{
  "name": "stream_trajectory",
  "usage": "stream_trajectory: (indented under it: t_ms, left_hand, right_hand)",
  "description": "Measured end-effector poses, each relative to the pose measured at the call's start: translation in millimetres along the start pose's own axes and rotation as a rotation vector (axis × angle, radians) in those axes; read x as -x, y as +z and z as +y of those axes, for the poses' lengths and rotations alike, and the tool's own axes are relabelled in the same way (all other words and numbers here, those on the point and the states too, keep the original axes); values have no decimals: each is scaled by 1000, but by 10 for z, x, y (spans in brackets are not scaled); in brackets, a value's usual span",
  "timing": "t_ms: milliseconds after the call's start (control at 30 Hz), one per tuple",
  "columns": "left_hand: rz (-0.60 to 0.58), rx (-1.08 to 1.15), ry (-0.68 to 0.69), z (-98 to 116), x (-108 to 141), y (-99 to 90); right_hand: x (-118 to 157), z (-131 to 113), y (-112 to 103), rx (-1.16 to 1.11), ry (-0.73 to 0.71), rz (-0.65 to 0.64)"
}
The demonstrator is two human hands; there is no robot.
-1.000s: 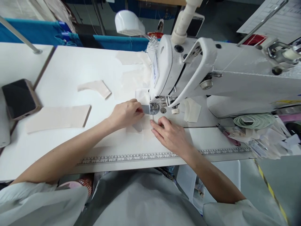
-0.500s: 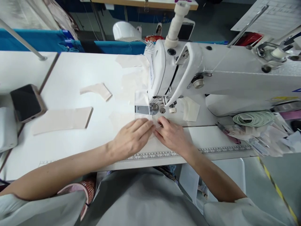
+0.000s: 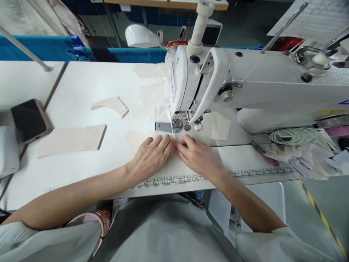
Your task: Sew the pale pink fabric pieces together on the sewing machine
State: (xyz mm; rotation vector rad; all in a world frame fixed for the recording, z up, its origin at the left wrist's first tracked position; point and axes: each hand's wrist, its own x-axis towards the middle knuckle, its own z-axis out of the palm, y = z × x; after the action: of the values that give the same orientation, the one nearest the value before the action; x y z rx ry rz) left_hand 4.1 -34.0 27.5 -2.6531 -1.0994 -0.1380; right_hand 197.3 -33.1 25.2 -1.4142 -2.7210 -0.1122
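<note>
Just in front of the presser foot of a white sewing machine (image 3: 178,83), both hands meet over a small pale fabric piece (image 3: 172,136), mostly covered by the fingers. My left hand (image 3: 152,154) is closed, its bent fingers pressed together on the fabric's left side. From the right, my right hand (image 3: 195,154) pinches the edge between thumb and curled forefinger. Another faint pale fabric piece (image 3: 132,140) lies flat beside my left hand. To the right of the needle area rests a cream fabric piece (image 3: 221,125).
Left on the table are a stack of pale cut pieces (image 3: 72,140), a smaller curved stack (image 3: 110,104) and a dark-topped box (image 3: 29,120). A ruler strip (image 3: 174,180) runs along the front edge. Thread snips (image 3: 264,154) and a green cord coil (image 3: 294,135) lie right.
My left hand has shifted slightly left and its fingers now lie more bent. My right fingertips have drawn closer to the left ones on the fabric. The camera view has shifted slightly.
</note>
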Motion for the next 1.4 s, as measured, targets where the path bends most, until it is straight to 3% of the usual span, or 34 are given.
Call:
stream_trajectory:
  t_ms: [133,267,533,967,1400]
  left_hand:
    - [-4,24,-28,-31,20,-38]
    - [44,113,42,-44,37,43]
    - [38,188,14,10,118,177]
    - [79,221,-2,-157,-28,277]
    - [67,259,-3,-207,-94,310]
  right_hand:
    - [0,6,-19,7,-7,-18]
    - [3,5,-22,16,-6,-31]
    - [6,-5,-35,6,12,-55]
    - [-206,67,-49,67,33,-103]
    - [-218,92,-15,50,66,-87]
